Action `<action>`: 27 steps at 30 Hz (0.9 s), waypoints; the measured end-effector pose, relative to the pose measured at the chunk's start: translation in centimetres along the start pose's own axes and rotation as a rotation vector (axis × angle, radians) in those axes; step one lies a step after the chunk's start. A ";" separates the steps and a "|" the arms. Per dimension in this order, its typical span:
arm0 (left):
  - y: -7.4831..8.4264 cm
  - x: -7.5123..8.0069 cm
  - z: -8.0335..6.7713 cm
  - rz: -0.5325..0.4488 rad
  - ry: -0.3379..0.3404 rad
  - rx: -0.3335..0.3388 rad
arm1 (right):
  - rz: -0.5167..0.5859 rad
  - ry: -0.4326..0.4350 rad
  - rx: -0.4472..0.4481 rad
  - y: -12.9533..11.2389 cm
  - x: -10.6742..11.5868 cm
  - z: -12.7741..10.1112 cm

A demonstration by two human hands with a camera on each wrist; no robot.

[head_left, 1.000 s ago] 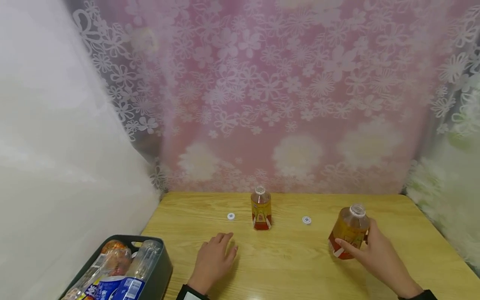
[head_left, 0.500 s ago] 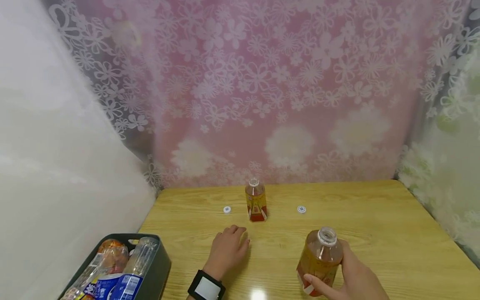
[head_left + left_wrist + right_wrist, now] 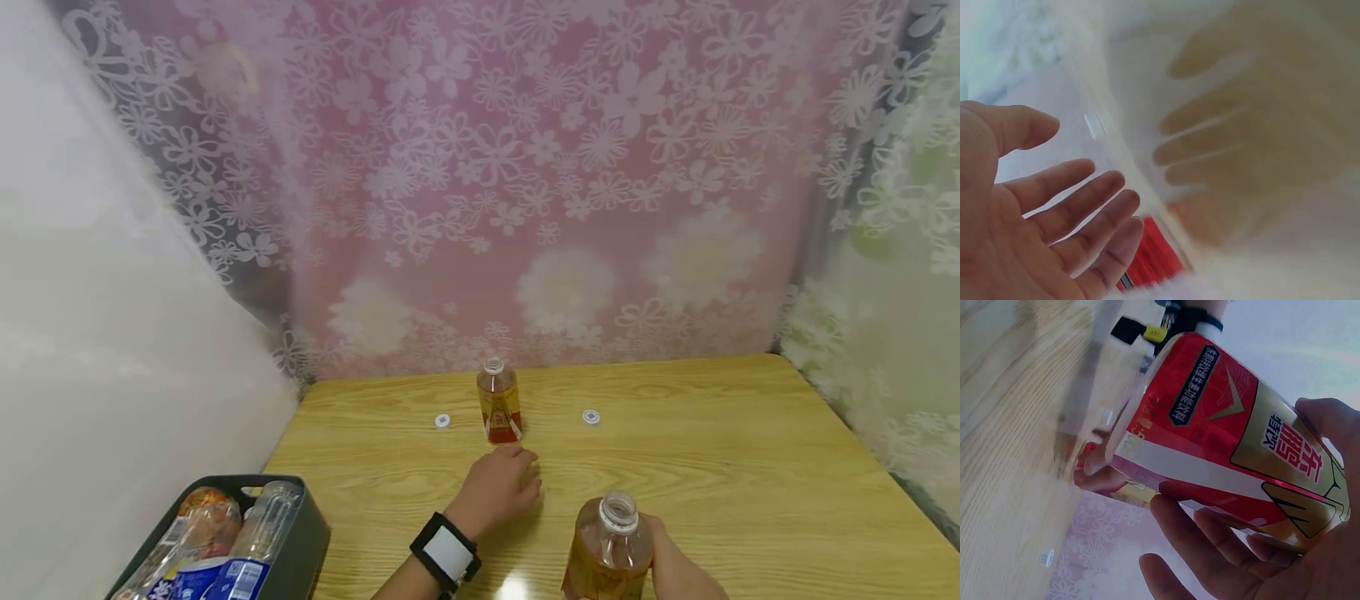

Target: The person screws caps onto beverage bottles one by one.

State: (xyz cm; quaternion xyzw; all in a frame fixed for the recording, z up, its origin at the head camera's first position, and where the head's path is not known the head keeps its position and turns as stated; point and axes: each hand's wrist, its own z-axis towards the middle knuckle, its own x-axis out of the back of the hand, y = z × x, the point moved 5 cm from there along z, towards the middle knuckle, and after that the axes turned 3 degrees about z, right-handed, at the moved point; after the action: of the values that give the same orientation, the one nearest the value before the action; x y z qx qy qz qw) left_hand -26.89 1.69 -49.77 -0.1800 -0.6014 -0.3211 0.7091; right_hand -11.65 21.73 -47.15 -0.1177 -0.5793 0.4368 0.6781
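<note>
Change: uncapped amber tea bottle with red label moved nearer, toward 6 o'clock.
Right hand: grasped that bottle.
Left hand: relaxed, fingers released, on wooden table.

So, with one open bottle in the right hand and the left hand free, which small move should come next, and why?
Probably the left hand should reach forward to the standing bottle. It lies open on the wooden table, just in front of that uncapped bottle, while the right hand already grips the other uncapped bottle. Both white caps lie farther back.
</note>
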 end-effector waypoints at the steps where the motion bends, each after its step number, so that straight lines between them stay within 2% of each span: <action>1: 0.5 -0.2 0.9 0.005 -0.008 -0.019 | -0.012 -0.014 -0.053 0.1 0.0 -0.1; 2: 1.0 -0.3 1.8 0.011 -0.017 -0.031 | -0.019 0.015 -0.015 0.1 0.1 -0.2; 3: 1.4 -0.4 2.7 0.016 -0.028 -0.037 | -0.010 0.026 -0.045 -0.1 0.3 -0.2; 6: 2.5 -0.9 5.5 0.030 -0.071 -0.044 | 0.008 -0.017 -0.295 -1.2 1.0 -0.3; 8: 3.0 -1.3 7.3 0.040 -0.098 -0.035 | 0.021 -0.009 -0.386 -1.5 1.2 -0.4; 9: 3.2 -1.7 8.2 0.047 -0.109 -0.033 | 0.013 -0.031 -0.482 -1.7 1.4 -0.5; 10: 3.3 -2.0 9.0 0.050 -0.119 -0.031 | -0.002 -0.030 -0.505 -1.7 1.4 -0.5; 14: 4.0 -3.4 11.6 0.089 -0.151 -0.035 | -0.025 0.001 -0.544 -2.3 1.9 -0.6; 18: 4.8 -4.4 13.1 0.160 -0.165 -0.085 | -0.033 0.041 -0.603 -3.0 2.3 -0.4; 22: 5.6 -4.8 13.8 0.184 -0.177 -0.119 | -0.047 0.072 -0.634 -3.5 2.8 -0.2; 27: 6.2 -5.0 13.8 0.115 -0.205 -0.155 | -0.105 0.107 -0.603 -4.0 3.2 -0.5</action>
State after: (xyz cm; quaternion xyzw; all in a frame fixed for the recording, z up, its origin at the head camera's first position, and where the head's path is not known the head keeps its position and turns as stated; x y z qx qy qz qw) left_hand -33.26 16.23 -50.88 -0.3000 -0.6328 -0.3053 0.6452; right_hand -9.54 21.87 -42.39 -0.3061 -0.6516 0.2031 0.6637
